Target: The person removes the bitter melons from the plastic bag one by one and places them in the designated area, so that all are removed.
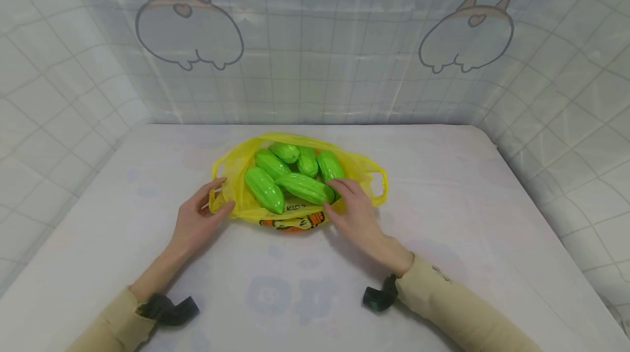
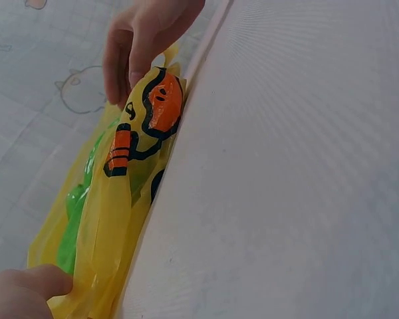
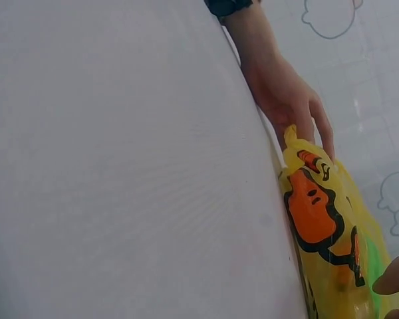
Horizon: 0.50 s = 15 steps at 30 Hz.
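A yellow plastic bag (image 1: 246, 212) with a printed cartoon lies on the table, its mouth spread open. Inside are several glossy, ridged green gourds (image 1: 264, 190), and one of them, the front gourd (image 1: 302, 187), lies slanting across the others. At the bag's left edge my left hand (image 1: 199, 218) holds the plastic between thumb and fingers, beside a loop handle. My right hand (image 1: 361, 223) reaches over the front right rim, with thumb and fingers about the right end of the front gourd. The gourds' undersides are hidden.
The white table (image 1: 295, 281) has faint prints on its cover. Behind it hangs a grid-patterned curtain (image 1: 325, 57) with cartoon animals, and similar sheets line both sides. Dark bands (image 1: 169, 311) sit on both wrists by the beige sleeves.
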Tool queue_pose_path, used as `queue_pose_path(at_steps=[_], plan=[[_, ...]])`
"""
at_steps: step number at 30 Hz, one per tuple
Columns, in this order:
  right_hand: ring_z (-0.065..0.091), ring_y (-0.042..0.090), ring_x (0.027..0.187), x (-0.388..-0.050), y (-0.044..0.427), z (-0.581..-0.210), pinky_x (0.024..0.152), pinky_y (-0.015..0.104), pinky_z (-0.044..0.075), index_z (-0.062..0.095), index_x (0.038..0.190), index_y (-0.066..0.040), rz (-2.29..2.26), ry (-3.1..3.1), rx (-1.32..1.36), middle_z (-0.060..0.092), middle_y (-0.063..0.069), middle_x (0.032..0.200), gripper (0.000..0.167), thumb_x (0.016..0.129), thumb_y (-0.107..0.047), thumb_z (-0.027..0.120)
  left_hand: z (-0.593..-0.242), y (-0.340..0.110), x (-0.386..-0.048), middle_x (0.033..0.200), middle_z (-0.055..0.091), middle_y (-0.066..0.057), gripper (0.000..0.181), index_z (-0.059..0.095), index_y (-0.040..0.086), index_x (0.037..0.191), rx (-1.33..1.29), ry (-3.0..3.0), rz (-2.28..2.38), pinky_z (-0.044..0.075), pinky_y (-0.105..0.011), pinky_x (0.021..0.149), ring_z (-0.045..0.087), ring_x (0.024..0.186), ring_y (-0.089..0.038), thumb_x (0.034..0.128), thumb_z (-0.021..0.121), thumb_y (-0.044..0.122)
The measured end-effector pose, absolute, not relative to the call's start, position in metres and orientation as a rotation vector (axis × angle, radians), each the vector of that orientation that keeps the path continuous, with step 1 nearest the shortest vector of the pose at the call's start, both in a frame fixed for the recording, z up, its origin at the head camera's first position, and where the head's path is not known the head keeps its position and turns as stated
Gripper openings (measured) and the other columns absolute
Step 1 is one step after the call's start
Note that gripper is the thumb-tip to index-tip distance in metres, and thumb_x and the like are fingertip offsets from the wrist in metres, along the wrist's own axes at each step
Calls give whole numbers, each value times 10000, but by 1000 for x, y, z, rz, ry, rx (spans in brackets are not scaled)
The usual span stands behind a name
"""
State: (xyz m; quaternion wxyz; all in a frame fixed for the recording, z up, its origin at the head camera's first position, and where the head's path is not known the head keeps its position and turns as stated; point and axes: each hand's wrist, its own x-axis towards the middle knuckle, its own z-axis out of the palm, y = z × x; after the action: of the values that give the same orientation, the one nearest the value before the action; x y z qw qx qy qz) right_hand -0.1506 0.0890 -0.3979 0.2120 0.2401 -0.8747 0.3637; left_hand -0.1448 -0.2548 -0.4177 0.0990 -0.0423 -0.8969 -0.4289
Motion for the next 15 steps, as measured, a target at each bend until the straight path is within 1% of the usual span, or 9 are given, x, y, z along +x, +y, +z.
queue_pose_path(at_steps=[5,15], plan=[[583,320,1163,-154,85,-399,1000,453,490,635,1250,21,1051,-2419,679,638,171,1240,475,816,-100,784,-418,-255,-145,1522,471,-91,563,501,231,1467,-132,-2648,-1284,354,-17,886,481,1352,-346,944,697,311],[562,314,1182,-162,80,-401,1010,455,480,627,1269,12,1033,-2476,671,639,161,1258,493,823,-127,785,-417,-255,-146,1514,479,-95,561,510,220,1461,-144,-2632,-1304,359,-5,876,488,1342,-351,940,705,293]])
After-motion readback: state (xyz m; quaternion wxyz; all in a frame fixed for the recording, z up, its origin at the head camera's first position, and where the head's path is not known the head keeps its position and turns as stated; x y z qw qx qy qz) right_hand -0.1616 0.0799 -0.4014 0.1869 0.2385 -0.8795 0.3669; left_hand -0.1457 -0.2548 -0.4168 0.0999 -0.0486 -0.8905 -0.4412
